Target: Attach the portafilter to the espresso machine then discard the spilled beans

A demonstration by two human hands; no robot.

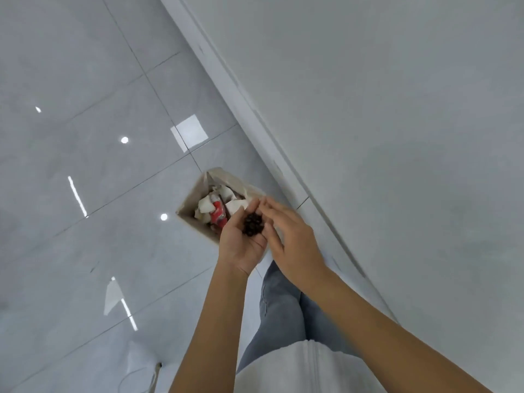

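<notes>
The glossy grey tile floor [85, 165] spreads out beneath me, hard and mirror-smooth, with a pale wall [397, 109] rising beside the bin. The bin [189, 205] is a square, beige, box-like thing standing on the floor close to that wall, holding crumpled white paper and a red can [218, 214]. My left hand [243, 239] hovers over the bin's near edge, palm up and cupped, its grip curled loosely around a small heap of dark, rounded beans [252, 224]. My right hand [289, 239] sits just beside it, also above the bin's near rim, grip slack and holding nothing, fingertips at the beans. The risk I see: the beans are small, hard and roll easily, and my hands hang over the bin's edge, not its middle. If I tip the palm from here, some may bounce off the rim and scatter across that slick tile.
</notes>
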